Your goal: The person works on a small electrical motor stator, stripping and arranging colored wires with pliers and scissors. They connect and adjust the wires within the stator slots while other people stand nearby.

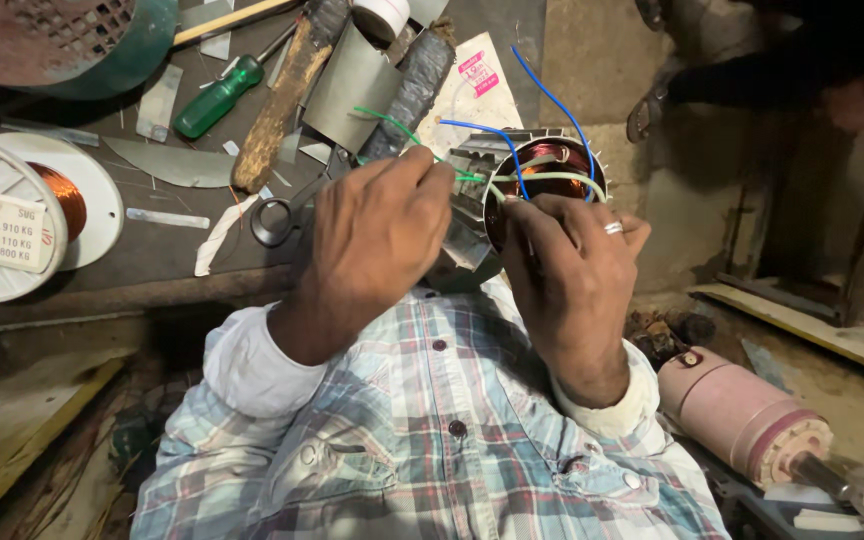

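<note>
While both hands (pixel 382 235) hold it, stator (pixel 537 180), copper windings inside

scissors (pixel 274 220) just left of the left hand (pixel 377 240), screwdriver (pixel 215 97) and wooden handle (pixel 282 100) crowding beyond, wire spool (pixel 12 215) far left, bare concrete floor (pixel 692 200) right of the right hand (pixel 572 270)

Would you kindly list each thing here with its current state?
Left hand: pinching green wire.
Right hand: gripping stator.
Stator: held up, wires sticking out.
Scissors: lying shut.
Screwdriver: lying flat.
Spool: holds copper wire.
</note>
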`<state>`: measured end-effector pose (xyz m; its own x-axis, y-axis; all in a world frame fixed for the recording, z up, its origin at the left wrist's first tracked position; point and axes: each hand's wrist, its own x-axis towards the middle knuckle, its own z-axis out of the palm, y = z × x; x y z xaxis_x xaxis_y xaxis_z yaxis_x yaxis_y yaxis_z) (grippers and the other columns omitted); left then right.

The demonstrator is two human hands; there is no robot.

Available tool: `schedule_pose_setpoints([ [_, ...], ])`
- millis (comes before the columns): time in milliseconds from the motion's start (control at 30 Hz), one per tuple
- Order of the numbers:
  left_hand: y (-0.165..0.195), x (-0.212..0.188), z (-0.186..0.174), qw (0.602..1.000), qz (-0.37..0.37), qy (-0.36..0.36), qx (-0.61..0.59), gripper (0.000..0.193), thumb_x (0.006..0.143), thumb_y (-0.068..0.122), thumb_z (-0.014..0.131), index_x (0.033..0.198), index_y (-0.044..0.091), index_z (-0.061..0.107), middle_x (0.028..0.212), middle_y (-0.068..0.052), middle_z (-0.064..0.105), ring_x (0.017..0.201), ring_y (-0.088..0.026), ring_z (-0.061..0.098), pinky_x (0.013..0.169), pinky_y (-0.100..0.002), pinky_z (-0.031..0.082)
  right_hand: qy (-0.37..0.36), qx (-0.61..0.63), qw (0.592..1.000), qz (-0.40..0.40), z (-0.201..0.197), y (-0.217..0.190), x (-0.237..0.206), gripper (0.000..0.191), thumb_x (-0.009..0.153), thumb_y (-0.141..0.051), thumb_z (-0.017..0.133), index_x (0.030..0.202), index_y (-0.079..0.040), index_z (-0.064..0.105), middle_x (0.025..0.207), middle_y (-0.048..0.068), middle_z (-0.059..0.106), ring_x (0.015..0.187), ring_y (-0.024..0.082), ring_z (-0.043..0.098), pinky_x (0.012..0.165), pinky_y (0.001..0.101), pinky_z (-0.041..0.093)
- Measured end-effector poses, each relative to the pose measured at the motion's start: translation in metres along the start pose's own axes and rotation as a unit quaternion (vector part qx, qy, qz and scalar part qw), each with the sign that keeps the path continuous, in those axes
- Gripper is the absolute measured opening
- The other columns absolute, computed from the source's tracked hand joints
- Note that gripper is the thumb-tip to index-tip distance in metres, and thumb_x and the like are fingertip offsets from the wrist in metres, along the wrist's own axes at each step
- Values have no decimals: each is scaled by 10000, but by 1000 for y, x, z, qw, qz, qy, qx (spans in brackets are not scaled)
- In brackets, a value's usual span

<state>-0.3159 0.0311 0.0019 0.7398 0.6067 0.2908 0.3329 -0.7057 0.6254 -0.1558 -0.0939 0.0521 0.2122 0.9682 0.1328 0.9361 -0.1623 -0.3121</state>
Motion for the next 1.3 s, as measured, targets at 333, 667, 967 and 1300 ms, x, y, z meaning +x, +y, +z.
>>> schedule_pose_setpoints([
  [333,10,-15,-3,989,77,117,-39,310,959,20,749,1235,-13,612,1199,-153,598,973,-332,642,801,-437,529,-15,-10,1000,-7,-1,1,2,297,929,-113,786,1220,-116,723,1112,49,684,1020,248,629,901,436,347],
  [667,2,-5,-1,996,33,79,18,243,957,40,721,1181,11,631,1148,-125,608,914,-302,639,767,-440,520,-8,-20,1000,-14,3,-1,-1,303,948,-127,786,1243,-126,718,1143,47,670,1033,258,618,924,442,353],
  [967,14,-9,-9,994,63,89,-7,305,910,-13,723,1192,-44,612,1143,-142,590,936,-296,636,763,-427,520,-15,23,999,-21,0,-1,0,289,956,-104,768,1239,-113,707,1154,53,683,1042,266,625,948,448,380],
  [1300,16,-16,-9,990,35,135,29,335,931,15,740,1246,19,625,1255,-134,596,1090,-304,622,923,-428,530,-15,-33,999,-5,3,-3,7,321,885,-108,763,1203,-125,724,1126,65,684,1011,284,623,867,483,358],
])
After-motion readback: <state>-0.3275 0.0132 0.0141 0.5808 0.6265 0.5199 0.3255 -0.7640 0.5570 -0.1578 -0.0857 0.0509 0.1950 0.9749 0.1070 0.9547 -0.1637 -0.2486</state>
